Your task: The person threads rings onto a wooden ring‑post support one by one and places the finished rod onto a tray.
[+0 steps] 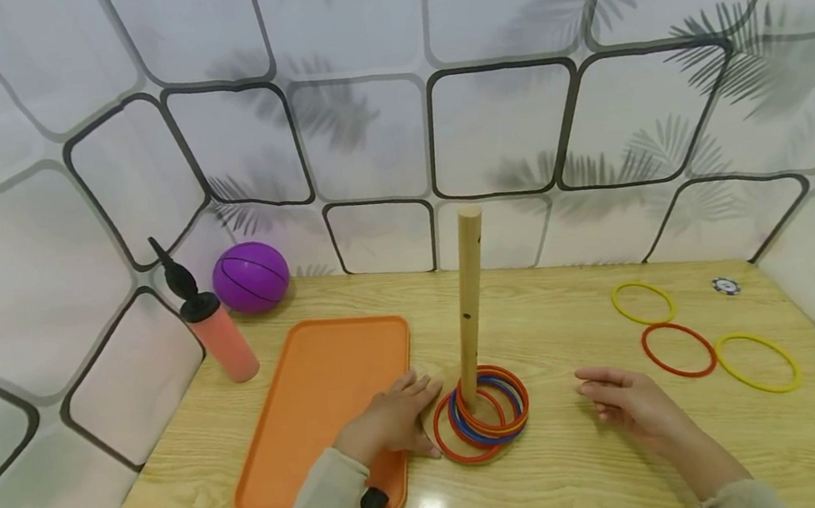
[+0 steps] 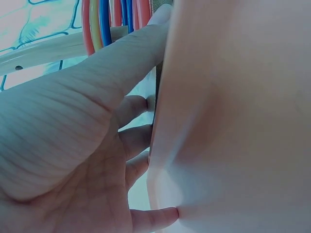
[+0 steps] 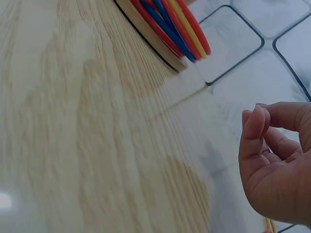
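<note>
A wooden peg (image 1: 471, 305) stands upright at the middle of the table. Red, blue and yellow rings (image 1: 522, 409) lie stacked around its foot, the lowest red one off-centre to the left. My left hand (image 1: 396, 419) is spread, its fingers extended over the right edge of an orange tray (image 1: 329, 363) and its thumb pointing toward the rings. In the left wrist view the rings (image 2: 104, 24) are beyond the thumb. To the right of the peg, my right hand (image 1: 639, 414) hovers with loosely bent fingers and nothing in them. The right wrist view shows its thumb close to the fingertips.
Two yellow rings (image 1: 792, 382) and a red ring (image 1: 714, 357) lie flat at the right. Behind them is a small patterned disc (image 1: 726, 286). A purple ball (image 1: 252, 277) and a pink hand pump (image 1: 225, 342) stand at the back left, by the curtain-like wall.
</note>
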`<state>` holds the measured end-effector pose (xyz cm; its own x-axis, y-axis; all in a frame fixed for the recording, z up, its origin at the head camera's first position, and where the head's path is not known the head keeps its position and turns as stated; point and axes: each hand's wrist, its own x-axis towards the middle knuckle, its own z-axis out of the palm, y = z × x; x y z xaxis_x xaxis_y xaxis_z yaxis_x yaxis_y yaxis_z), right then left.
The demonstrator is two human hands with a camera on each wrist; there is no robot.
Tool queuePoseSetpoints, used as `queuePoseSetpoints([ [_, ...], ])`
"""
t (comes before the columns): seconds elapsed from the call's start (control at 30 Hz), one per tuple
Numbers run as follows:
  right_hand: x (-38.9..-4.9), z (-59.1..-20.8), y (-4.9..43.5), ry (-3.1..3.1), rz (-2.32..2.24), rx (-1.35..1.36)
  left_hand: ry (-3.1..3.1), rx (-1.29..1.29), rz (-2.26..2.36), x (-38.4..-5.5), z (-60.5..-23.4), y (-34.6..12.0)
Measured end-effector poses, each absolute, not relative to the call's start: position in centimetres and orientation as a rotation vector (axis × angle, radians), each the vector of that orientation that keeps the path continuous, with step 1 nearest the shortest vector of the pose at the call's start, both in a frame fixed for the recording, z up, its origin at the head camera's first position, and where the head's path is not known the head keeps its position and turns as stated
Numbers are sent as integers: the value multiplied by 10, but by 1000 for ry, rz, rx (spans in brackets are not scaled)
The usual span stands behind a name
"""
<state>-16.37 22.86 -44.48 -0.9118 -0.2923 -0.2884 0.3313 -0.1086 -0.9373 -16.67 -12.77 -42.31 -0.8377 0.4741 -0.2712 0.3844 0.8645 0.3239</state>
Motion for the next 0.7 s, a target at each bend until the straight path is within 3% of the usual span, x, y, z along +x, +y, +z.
queuePoseSetpoints([
  [0.37, -169, -439, 264, 2192, -1839, 63, 2686, 628, 380, -165, -421, -129],
  [0.7, -176, -437, 299, 2589, -1557, -173, 2688, 637, 377, -165, -423, -129],
])
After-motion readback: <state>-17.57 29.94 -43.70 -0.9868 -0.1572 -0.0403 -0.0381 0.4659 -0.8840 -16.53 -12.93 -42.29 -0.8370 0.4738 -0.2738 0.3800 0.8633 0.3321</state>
